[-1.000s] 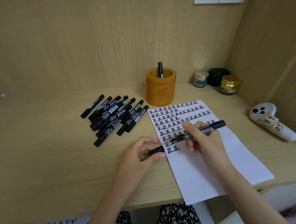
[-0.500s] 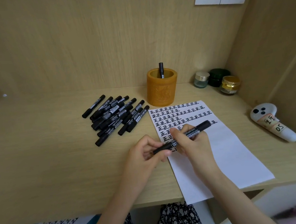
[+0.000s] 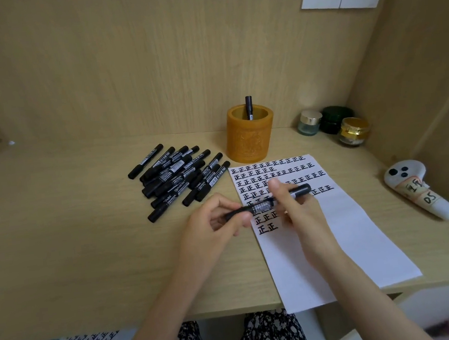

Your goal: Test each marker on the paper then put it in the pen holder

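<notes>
Both hands, left hand [image 3: 209,226] and right hand [image 3: 292,204], pinch black capped marker [image 3: 267,203] level over white paper sheet [image 3: 346,226]; cap now closed, earlier separated.

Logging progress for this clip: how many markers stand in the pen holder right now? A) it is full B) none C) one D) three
C: a single black marker sticks up out of the orange pen holder; the rest lie piled on the desk.

Rows of 正 cover the paper [image 3: 344,229]; the controller [image 3: 417,192] label reads "DS".
</notes>
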`<control>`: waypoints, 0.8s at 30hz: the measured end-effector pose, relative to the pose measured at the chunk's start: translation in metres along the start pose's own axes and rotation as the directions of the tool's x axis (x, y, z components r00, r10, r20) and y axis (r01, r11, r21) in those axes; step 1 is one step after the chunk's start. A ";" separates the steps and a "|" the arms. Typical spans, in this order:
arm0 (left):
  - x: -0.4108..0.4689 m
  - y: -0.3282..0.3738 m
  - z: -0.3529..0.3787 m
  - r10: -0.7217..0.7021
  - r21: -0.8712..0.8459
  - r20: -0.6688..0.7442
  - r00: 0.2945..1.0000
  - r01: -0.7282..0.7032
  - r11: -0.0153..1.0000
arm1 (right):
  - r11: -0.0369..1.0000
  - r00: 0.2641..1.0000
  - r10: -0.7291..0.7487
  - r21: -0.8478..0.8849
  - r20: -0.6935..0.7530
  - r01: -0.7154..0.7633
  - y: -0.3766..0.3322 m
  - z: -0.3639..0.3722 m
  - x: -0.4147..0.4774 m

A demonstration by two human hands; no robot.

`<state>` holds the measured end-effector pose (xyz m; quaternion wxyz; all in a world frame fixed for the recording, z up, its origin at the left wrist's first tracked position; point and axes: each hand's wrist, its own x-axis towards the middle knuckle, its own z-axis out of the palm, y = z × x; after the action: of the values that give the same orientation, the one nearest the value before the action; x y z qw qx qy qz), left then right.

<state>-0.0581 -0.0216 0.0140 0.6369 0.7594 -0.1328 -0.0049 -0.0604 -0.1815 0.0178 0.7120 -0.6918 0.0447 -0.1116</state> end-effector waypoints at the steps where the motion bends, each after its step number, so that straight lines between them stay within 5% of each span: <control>1: 0.002 0.001 -0.003 -0.006 0.026 -0.015 1.000 0.006 1.000 | 0.997 0.998 -0.030 -0.073 -0.063 0.025 0.001 -0.005 0.003; 3: 0.004 0.001 -0.007 -0.015 0.079 -0.047 0.999 0.018 0.997 | 0.922 0.971 -0.214 -0.352 -0.108 0.164 0.004 -0.016 0.009; 6: 0.008 0.001 -0.009 -0.027 0.131 -0.077 0.997 0.037 0.991 | 0.495 0.822 -0.540 -0.722 0.180 0.483 0.012 -0.025 0.019; 8: 0.011 0.001 -0.009 -0.034 0.155 -0.072 0.997 0.045 0.987 | 0.282 0.732 -0.605 -0.776 0.312 0.564 0.015 -0.026 0.026; 10: 0.014 0.001 -0.009 -0.030 0.169 -0.063 0.998 0.041 0.985 | 0.211 0.692 -0.600 -0.755 0.402 0.621 0.017 -0.025 0.030; 15: 0.022 0.004 -0.003 0.022 0.137 -0.051 0.998 -0.015 0.990 | 0.363 0.725 -0.492 -0.643 0.483 0.675 0.020 -0.011 0.031; 18: 0.031 0.003 -0.002 0.016 0.153 -0.100 0.995 0.000 0.988 | 0.556 0.809 -0.455 -0.591 0.372 0.585 0.013 -0.005 0.044; 24: 0.053 -0.028 -0.010 0.153 0.685 -0.216 0.964 0.039 0.727 | 0.797 0.904 -0.427 -0.469 0.012 0.382 -0.029 0.008 0.094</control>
<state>0.0006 -0.0186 -0.0020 0.3240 0.9297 -0.0649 0.1627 0.0302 -0.1952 0.0560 0.4842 -0.8278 -0.0454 -0.2799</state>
